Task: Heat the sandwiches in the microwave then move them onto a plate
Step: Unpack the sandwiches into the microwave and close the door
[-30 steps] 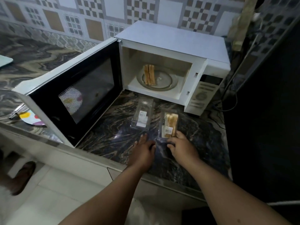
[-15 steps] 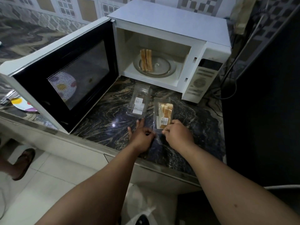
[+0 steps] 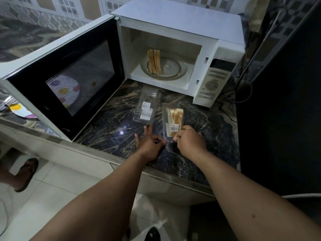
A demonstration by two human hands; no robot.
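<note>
Home kitchen: microwave [image 3: 173, 49], marble counter [image 3: 112, 133].

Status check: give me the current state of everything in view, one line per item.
Microwave door: wide open.
Turntable: holds one unwrapped sandwich.
Left pack: empty, on the counter.
Right pack: sandwich still inside.
Left hand: pinching the right pack's near edge.
Right hand: gripping the same pack.
Plate: behind the door, bare.

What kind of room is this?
Most likely a home kitchen. A white microwave stands open on a marbled stone counter below a tiled wall, and the person's hands are busy with a packed sandwich.
</note>
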